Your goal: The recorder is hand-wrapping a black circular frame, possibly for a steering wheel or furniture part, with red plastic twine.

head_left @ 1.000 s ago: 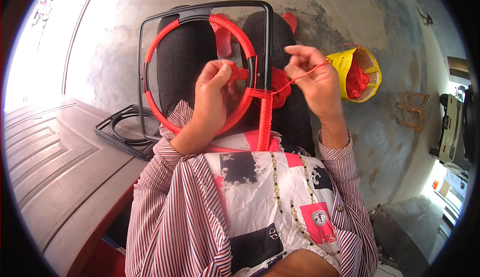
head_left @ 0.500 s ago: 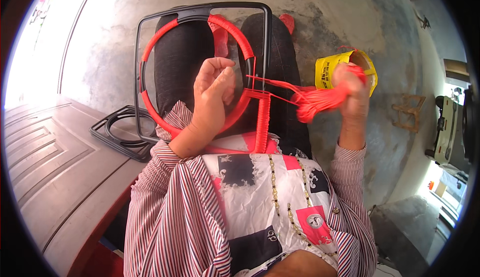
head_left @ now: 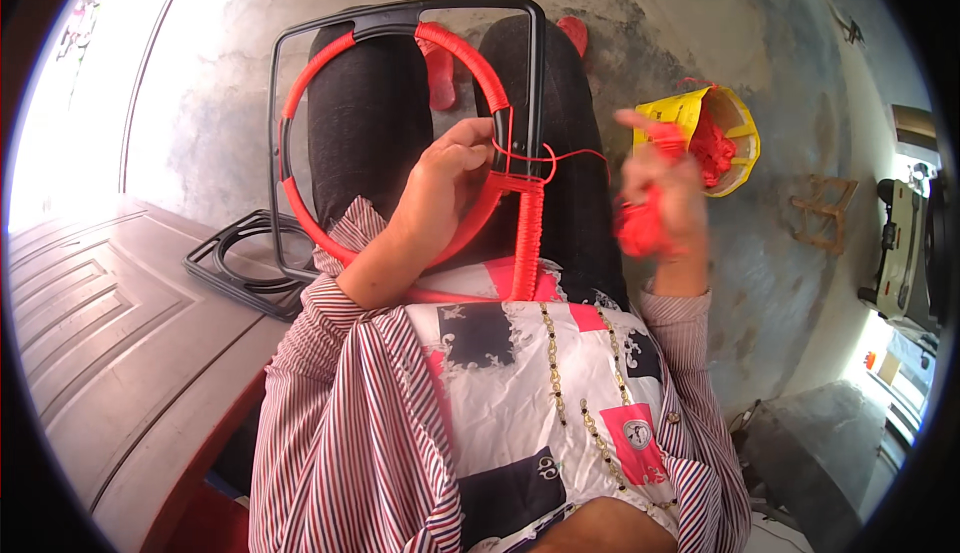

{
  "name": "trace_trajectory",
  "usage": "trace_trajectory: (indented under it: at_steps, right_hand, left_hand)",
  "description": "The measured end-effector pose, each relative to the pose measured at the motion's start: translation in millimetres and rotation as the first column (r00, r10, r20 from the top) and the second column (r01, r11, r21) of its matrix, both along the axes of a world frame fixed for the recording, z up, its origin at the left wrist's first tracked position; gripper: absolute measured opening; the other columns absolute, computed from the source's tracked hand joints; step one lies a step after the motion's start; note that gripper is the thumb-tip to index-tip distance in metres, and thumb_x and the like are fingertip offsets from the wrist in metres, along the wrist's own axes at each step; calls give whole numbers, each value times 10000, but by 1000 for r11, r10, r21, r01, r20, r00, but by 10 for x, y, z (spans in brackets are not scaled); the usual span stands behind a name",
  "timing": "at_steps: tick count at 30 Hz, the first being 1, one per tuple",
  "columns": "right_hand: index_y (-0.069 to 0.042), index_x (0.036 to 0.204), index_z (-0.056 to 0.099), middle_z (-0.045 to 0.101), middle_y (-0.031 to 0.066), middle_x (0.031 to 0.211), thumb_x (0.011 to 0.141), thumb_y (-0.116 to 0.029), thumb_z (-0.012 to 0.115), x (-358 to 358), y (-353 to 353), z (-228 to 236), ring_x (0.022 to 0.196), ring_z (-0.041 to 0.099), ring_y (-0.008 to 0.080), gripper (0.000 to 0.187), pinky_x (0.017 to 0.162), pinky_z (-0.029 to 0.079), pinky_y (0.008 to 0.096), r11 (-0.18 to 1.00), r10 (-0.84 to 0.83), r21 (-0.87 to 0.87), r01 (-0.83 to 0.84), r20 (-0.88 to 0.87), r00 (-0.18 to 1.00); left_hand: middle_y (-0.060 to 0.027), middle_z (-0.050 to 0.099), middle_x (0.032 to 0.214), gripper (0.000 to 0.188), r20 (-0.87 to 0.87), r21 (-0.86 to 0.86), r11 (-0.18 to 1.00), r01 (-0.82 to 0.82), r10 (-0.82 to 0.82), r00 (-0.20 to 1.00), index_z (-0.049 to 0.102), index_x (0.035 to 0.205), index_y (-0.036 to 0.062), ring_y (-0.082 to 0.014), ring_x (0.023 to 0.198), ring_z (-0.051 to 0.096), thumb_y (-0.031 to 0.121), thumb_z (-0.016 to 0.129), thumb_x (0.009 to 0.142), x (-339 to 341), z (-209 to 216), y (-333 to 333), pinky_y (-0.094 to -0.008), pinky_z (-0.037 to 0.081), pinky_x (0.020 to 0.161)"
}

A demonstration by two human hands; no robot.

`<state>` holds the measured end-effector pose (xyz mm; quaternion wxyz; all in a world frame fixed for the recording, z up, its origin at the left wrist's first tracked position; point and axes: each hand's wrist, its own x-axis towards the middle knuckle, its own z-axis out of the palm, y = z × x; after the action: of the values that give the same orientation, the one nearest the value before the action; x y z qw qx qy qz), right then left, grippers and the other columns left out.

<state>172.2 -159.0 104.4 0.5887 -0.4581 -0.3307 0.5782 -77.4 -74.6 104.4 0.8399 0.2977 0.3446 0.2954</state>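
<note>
A black square frame (head_left: pixel 540 73) with a ring (head_left: pixel 465 51) inside it rests on my thighs. Red cord is wound round most of the ring; short black stretches show. My left hand (head_left: pixel 440 188) reaches across the ring, its fingers curled at a bare black stretch on the right side, fingertips partly hidden. A strand of red cord (head_left: pixel 575 152) loops from there past the frame's right bar, whose lower part is wrapped in cord (head_left: pixel 527 243). Blurred by motion, my right hand (head_left: pixel 670 193) grips a bundle of red cord (head_left: pixel 640 228), one finger pointing out.
Right of my legs, a yellow container (head_left: pixel 670 108) lies tilted on the concrete floor with red cord (head_left: pixel 712 148) inside. More black frames (head_left: pixel 240 263) lie on the grey panelled surface (head_left: pixel 130 323) at left. A small wooden frame (head_left: pixel 825 211) stands at the far right.
My left hand has moved right to the ring's edge. My right hand has shifted left with the cord bundle, and the strands stretched to the ring have slackened into a loop.
</note>
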Motion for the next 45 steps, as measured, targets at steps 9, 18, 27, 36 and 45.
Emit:
trace_trajectory:
  at_steps: [9,18,27,36,45]
  right_hand:
    - [-64,742,555,519,-24,604,854,-188,724,-132,-144,13,528,463,52,238,496,367,223,974,105,-222,-33,318,942]
    - [-80,686,545,520,-25,581,856,-121,688,-214,-350,-32,512,470,45,226,480,353,222,957,61,-291,17,256,965]
    - [-60,695,537,515,-31,589,845,-122,710,-196,-490,-34,529,466,50,237,488,366,240,970,94,-242,12,422,902]
    - [-8,870,560,587,43,669,841,-127,685,148,-281,-394,568,539,107,175,549,431,269,927,83,-357,115,495,865]
    - [-109,1002,621,617,50,986,717,-93,685,-566,489,326,933,628,250,292,727,526,354,830,-310,374,-414,926,215]
  left_hand:
    - [-168,651,840,139,-33,-74,993,93,-96,995,513,893,11,-228,610,624,40,395,823,-9,-21,16,-314,516,545]
    - [-152,604,729,38,10,-189,980,61,-60,998,492,783,31,-235,550,581,11,461,774,-45,-37,-60,-326,484,475]
    - [-113,589,755,120,-58,-192,979,69,-81,995,500,838,42,-201,584,580,44,425,745,33,-7,-2,-295,501,469]
    - [-104,592,784,204,-39,-195,975,110,-120,992,514,896,23,-192,621,576,60,420,719,-3,-15,46,-293,498,510]
    - [-70,540,1108,400,-36,256,942,-219,236,971,471,1215,21,-126,945,538,112,475,826,58,13,-107,-250,437,806]
